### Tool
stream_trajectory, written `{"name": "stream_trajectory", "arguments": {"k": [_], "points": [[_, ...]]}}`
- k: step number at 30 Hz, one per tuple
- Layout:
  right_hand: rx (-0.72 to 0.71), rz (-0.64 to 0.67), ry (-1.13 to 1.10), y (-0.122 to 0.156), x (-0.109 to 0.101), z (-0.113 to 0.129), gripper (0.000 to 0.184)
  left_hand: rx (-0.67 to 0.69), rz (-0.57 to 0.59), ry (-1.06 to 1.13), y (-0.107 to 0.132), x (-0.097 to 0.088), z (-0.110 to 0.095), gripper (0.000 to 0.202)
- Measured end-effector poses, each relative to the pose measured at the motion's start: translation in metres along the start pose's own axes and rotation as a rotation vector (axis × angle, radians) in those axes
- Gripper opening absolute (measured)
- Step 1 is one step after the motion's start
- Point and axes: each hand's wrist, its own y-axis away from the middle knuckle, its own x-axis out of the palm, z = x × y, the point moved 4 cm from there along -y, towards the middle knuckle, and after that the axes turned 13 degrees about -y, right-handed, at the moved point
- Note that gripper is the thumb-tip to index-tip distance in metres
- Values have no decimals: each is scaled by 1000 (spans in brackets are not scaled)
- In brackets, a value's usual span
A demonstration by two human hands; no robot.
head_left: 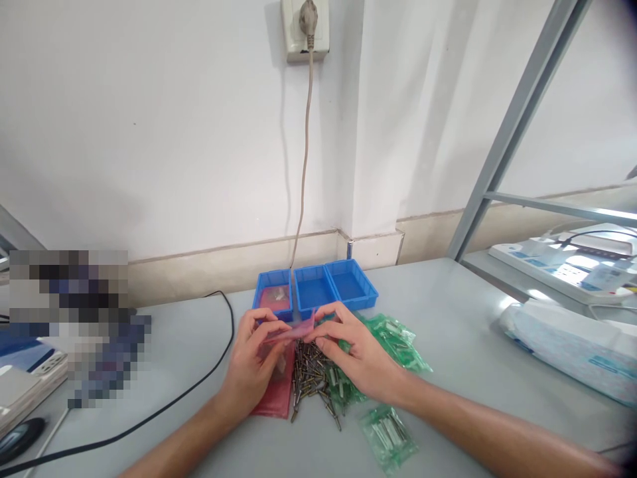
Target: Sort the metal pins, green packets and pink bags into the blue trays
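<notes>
Pink bag [293, 330] is held between both hands in the head view, the only view given. Its long axis runs left to right. One end is pinched in the grip of the left hand [253, 362], the other in the grip of the right hand [355, 355], thumb against fingertips on each. Neither hand is nearer; the bag is centred between them, just above the pile of metal pins [311, 382]. A red bag [279, 392] is laid flat under the left hand, touching the pile. Green bags [398, 338] are scattered to the right. Three blue trays [313, 292] are set just behind, by the wall. The grey counter [448, 318] is evenly lit; a black cable [209, 378] is looped at left, and a metal frame [512, 126] is seen at right.
</notes>
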Motion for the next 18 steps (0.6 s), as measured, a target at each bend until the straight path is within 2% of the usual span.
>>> {"name": "stream_trajectory", "arguments": {"k": [3, 6, 11, 15, 18], "points": [[-6, -13, 71, 3, -1, 3, 30, 2, 28, 5, 0, 2, 0, 16], [-55, 45, 110, 2, 0, 5, 31, 17, 61, 8, 0, 4, -2, 19], [-84, 70, 65, -3, 3, 4, 28, -57, 85, 37, -2, 3, 1, 24], [-66, 18, -7, -5, 1, 4, 27, -63, 39, 63, -5, -1, -1, 29], [13, -32, -85, -6, -2, 3, 28, -6, -18, 64, -5, -7, -6, 37]]}}
